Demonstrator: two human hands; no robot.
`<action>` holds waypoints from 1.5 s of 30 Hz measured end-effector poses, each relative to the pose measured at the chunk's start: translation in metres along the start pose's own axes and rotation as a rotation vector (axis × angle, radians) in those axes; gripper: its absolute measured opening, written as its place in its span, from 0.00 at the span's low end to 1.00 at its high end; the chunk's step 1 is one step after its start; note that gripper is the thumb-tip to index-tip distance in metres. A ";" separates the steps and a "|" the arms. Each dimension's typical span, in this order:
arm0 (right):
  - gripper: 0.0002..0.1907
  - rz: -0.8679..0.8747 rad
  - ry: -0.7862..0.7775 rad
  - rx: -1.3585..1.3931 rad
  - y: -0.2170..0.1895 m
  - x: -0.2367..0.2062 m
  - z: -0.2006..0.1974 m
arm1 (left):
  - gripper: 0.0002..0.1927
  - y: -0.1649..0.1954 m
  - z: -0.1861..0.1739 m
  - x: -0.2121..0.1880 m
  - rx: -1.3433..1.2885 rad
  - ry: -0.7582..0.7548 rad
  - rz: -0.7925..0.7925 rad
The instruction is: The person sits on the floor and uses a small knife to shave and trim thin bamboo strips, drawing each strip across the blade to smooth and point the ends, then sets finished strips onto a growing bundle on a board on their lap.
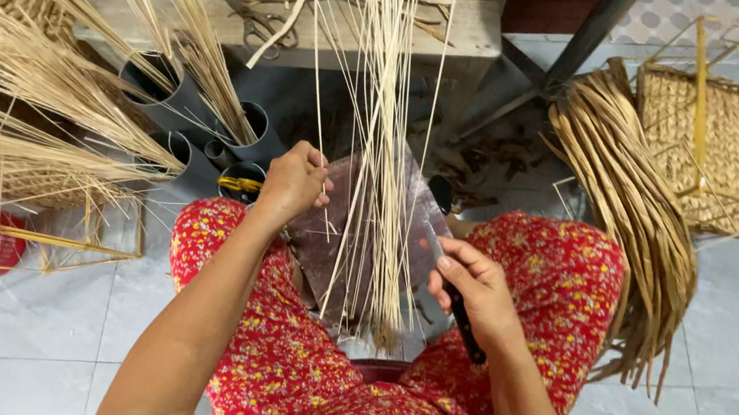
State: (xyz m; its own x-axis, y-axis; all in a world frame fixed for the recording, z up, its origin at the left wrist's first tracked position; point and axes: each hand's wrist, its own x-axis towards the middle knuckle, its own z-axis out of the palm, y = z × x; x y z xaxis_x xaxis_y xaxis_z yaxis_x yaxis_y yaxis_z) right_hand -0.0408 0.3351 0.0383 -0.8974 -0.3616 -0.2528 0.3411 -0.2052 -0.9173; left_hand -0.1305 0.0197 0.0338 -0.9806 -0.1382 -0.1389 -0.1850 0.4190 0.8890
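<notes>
At the left of the frame, dark tubes (pixel 197 130) hold dry grass. Your left hand (pixel 293 182), in the middle, is closed around thin pale reed sticks (pixel 385 142) that stand over a dark board (pixel 334 251) on your lap. Your right hand (pixel 473 290), just right of the sticks, grips a dark-handled knife (pixel 460 317). Its blade is hard to see. The sticks' tops are cut off.

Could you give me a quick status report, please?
Left hand grips thin reed strips. Right hand holds a dark-handled knife. Strips rest on brown board; nothing obstructing.
</notes>
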 end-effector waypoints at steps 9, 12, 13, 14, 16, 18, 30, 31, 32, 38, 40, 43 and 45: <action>0.16 0.165 0.073 -0.007 0.070 0.004 -0.018 | 0.20 -0.081 0.021 0.041 0.527 -0.123 -0.416; 0.17 0.177 0.085 -0.011 0.081 0.010 -0.026 | 0.26 -0.116 0.039 0.054 0.617 -0.099 -0.391; 0.17 0.184 0.082 -0.007 0.084 0.012 -0.028 | 0.26 -0.127 0.046 0.058 0.620 -0.096 -0.393; 0.16 0.192 0.077 -0.003 0.086 0.014 -0.030 | 0.26 -0.137 0.050 0.061 0.621 -0.093 -0.397; 0.17 0.197 0.077 -0.039 0.090 0.017 -0.035 | 0.27 -0.151 0.057 0.068 0.661 -0.112 -0.400; 0.17 0.209 0.090 -0.059 0.093 0.019 -0.041 | 0.23 -0.157 0.062 0.072 0.704 -0.126 -0.356; 0.15 0.257 0.166 -0.134 0.104 0.033 -0.065 | 0.18 -0.052 0.091 0.087 0.653 -0.139 -0.101; 0.15 0.247 0.174 -0.141 0.105 0.035 -0.066 | 0.18 -0.048 0.091 0.086 0.644 -0.140 -0.066; 0.15 0.242 0.179 -0.149 0.105 0.036 -0.066 | 0.19 -0.047 0.091 0.084 0.633 -0.140 -0.036; 0.15 0.210 0.179 -0.160 0.094 0.034 -0.057 | 0.31 -0.059 0.095 0.081 0.601 -0.156 0.023; 0.16 0.182 0.180 -0.103 0.087 0.033 -0.051 | 0.34 -0.064 0.101 0.085 0.535 -0.156 0.017; 0.18 0.140 0.229 -0.065 0.084 0.035 -0.037 | 0.36 -0.073 0.108 0.090 0.512 -0.140 0.022; 0.20 0.103 0.275 -0.050 0.087 0.039 -0.033 | 0.37 -0.076 0.116 0.091 0.497 -0.116 0.006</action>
State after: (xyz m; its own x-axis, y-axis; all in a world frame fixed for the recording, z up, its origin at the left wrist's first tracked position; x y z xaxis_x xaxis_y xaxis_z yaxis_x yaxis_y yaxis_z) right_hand -0.0554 0.3333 -0.0619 -0.9033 -0.1169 -0.4129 0.4262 -0.1332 -0.8948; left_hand -0.2133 0.0794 -0.0974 -0.9773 -0.0454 -0.2068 -0.1597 0.7997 0.5788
